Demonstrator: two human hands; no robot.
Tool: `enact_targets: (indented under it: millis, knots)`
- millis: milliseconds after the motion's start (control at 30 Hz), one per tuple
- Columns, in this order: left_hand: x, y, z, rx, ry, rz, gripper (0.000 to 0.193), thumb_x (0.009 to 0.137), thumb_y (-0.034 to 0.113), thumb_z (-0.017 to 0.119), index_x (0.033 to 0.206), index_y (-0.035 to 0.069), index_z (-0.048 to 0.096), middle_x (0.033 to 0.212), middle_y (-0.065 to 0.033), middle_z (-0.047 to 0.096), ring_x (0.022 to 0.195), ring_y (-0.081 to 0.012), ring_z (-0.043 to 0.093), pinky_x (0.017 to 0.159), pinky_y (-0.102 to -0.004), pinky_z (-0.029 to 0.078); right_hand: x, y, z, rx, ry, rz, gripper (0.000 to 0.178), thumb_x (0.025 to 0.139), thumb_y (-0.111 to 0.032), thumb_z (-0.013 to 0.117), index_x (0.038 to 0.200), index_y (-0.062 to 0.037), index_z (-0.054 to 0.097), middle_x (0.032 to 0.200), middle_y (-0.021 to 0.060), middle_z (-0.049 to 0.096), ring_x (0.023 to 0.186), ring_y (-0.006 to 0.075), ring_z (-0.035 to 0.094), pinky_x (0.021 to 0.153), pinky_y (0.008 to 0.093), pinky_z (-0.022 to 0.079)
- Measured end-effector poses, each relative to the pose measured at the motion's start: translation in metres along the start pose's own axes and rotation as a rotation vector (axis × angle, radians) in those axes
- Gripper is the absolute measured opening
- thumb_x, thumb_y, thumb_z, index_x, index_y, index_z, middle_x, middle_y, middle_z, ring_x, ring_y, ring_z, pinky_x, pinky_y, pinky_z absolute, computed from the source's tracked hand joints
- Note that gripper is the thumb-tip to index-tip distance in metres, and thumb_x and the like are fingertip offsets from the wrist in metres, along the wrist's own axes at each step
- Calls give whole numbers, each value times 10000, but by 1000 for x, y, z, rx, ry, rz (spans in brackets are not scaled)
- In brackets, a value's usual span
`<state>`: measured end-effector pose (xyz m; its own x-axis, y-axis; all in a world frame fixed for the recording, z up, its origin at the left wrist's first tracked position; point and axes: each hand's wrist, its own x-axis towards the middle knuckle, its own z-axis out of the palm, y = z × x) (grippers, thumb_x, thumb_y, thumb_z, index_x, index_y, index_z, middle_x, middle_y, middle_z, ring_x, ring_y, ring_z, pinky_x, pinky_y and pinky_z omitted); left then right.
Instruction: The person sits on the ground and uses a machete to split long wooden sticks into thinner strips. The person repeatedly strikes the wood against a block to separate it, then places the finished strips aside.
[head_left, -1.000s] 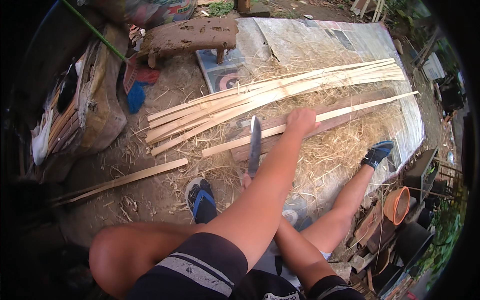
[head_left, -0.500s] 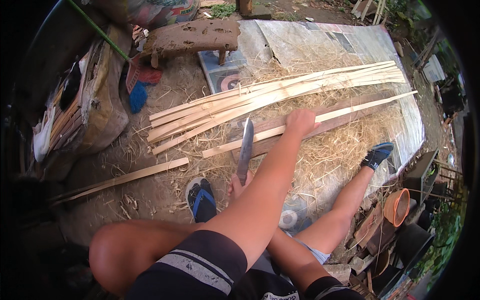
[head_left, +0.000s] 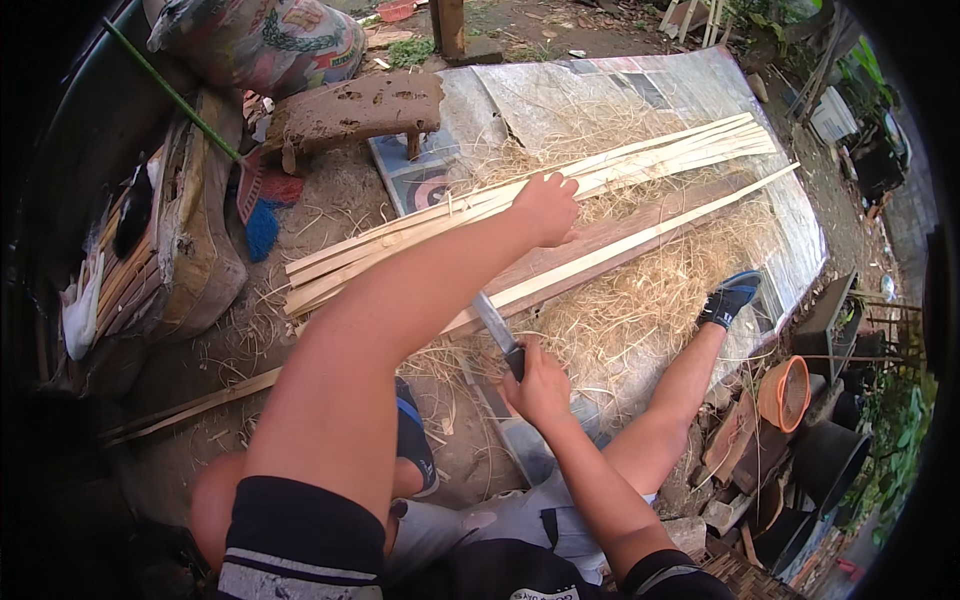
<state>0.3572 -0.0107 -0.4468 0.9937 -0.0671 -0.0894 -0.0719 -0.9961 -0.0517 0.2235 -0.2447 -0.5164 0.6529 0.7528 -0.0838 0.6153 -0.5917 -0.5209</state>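
Observation:
My right hand [head_left: 540,385] grips the dark handle of a knife [head_left: 492,322]. Its blade points up and left, overlapping the near end of a single pale wooden strip [head_left: 640,237]; whether they touch, I cannot tell. That strip lies along a dark plank [head_left: 605,232]. My left hand [head_left: 547,208] is at the near edge of a bundle of pale wooden strips [head_left: 640,165], its fingers curled. Whatever is inside those fingers is hidden. My left forearm crosses over the bundle's left part and hides some of it.
Curly shavings [head_left: 640,310] cover much of the pale sheet [head_left: 580,90]. A brown bench [head_left: 355,110] stands at the far left, near a green-handled broom [head_left: 258,225] and a full sack [head_left: 290,45]. An orange pot [head_left: 784,394] lies at right. My feet flank the plank.
My left hand has left the single strip and moved up and left to the bundle. My right hand, still holding the knife, has shifted right. The view has moved slightly.

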Motion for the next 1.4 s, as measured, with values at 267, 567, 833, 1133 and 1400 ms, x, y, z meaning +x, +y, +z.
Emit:
enact_targets:
  millis: [267, 567, 833, 1133, 1400]
  knots:
    - [-243, -75, 33, -520, -605, -291, 515, 1012, 541, 522, 1044, 63, 710, 969, -159, 716, 951, -329, 701, 873, -442, 544, 22, 119, -77, -397, 157, 299, 457, 974, -355, 628, 1321, -79, 518, 988, 197, 667, 850, 409, 708, 712, 509, 574]
    - [-278, -26, 132, -1466, -222, -542, 264, 1099, 279, 478, 1040, 71, 631, 779, 21, 586, 687, -84, 540, 642, -264, 477, 31, 100, -33, -186, 160, 457, 444, 1041, -418, 511, 1149, 13, 505, 904, 304, 696, 837, 488, 692, 722, 569, 551]
    - [-284, -11, 148, -1724, -246, -521, 273, 1096, 260, 489, 1012, 48, 640, 768, 21, 623, 668, -67, 565, 591, -229, 451, -8, 2, 29, -111, 69, 44, 455, 1002, -460, 586, 1222, -63, 569, 886, 240, 713, 736, 454, 703, 635, 545, 563]
    - [-295, -5, 148, -1726, -172, -638, 279, 1090, 284, 493, 1010, 58, 635, 762, 10, 607, 692, -81, 569, 609, -235, 468, 2, 37, 16, -116, 33, 199, 424, 1012, -491, 556, 1189, -106, 582, 892, 209, 713, 726, 418, 709, 595, 540, 551]
    - [-326, -28, 154, -1712, -177, -623, 291, 1087, 301, 499, 1011, 59, 642, 777, 4, 639, 716, -91, 595, 624, -256, 495, 34, 104, -24, -188, 220, 299, 408, 1018, -466, 557, 1112, -73, 616, 821, 238, 710, 745, 449, 701, 649, 547, 552]
